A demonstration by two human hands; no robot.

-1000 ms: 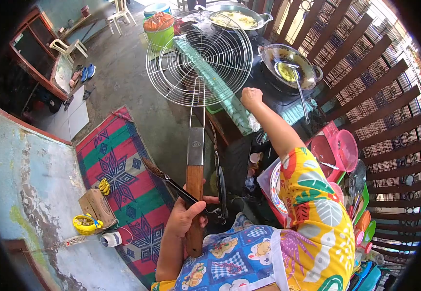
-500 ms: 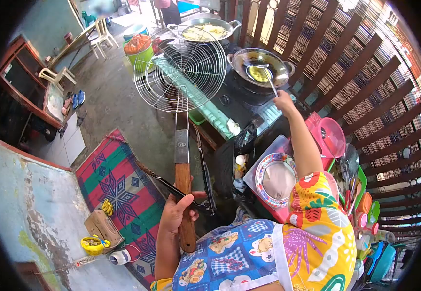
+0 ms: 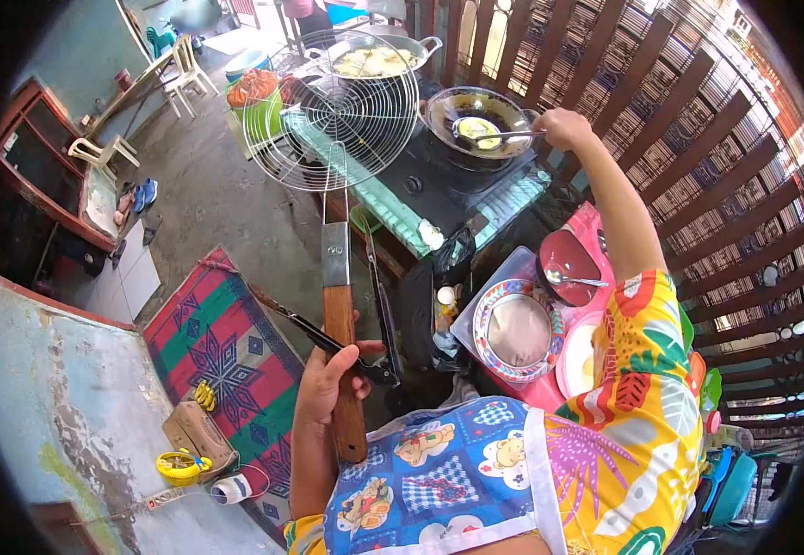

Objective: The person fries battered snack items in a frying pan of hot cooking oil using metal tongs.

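My left hand (image 3: 330,384) is wrapped round the wooden handle of a large wire strainer (image 3: 335,120) and also holds a pair of dark metal tongs (image 3: 379,319). The strainer's round mesh is raised over the floor and the stove's left side. At the upper right, my right hand (image 3: 564,129) grips the handle end of a metal ladle (image 3: 513,135). The ladle's head is in a dark wok (image 3: 439,111), at a round yellow piece of food (image 3: 478,131) in the oil.
Another wok (image 3: 428,48) with frying food stands behind. A patterned plate (image 3: 488,319), a red bowl (image 3: 568,264) with a spoon and a pink tray (image 3: 536,396) lie below the stove. Wooden slats (image 3: 638,74) line the right; a patterned mat (image 3: 226,356) covers floor at left.
My right hand has moved up and right, and the ladle now lies nearly sideways across the wok. The view has shifted slightly. The red bowl with its spoon shows more fully.
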